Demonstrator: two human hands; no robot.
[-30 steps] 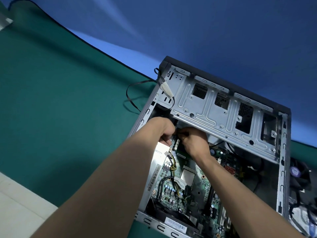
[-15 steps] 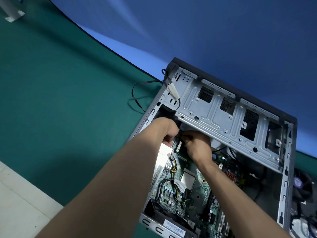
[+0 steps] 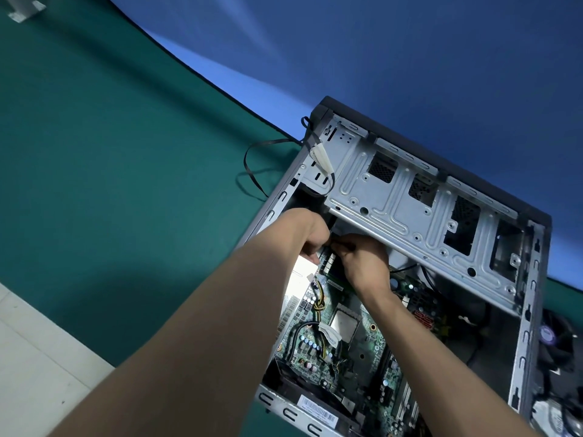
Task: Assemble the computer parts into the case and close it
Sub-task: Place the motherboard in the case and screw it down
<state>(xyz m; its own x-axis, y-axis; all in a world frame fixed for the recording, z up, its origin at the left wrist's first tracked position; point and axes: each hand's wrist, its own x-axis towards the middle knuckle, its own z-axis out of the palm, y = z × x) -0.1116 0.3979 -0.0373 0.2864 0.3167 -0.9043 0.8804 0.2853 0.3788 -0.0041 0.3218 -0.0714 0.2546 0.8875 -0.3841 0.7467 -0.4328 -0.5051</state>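
Both hands deep in the open case (image 3: 533,288), under the drive cage (image 3: 419,216).

Left hand (image 3: 307,234) and right hand (image 3: 362,257) curled, fingertips meeting on something small and dark above the motherboard (image 3: 356,339); unclear what. Case lying on a green mat (image 3: 110,152).

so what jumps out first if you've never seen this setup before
The open computer case lies on its side on a green mat, its motherboard exposed. Both bare hands meet just under the grey metal drive cage: the left hand and right hand, fingers curled on something small and hidden. A black cable loops out over the case's left wall.
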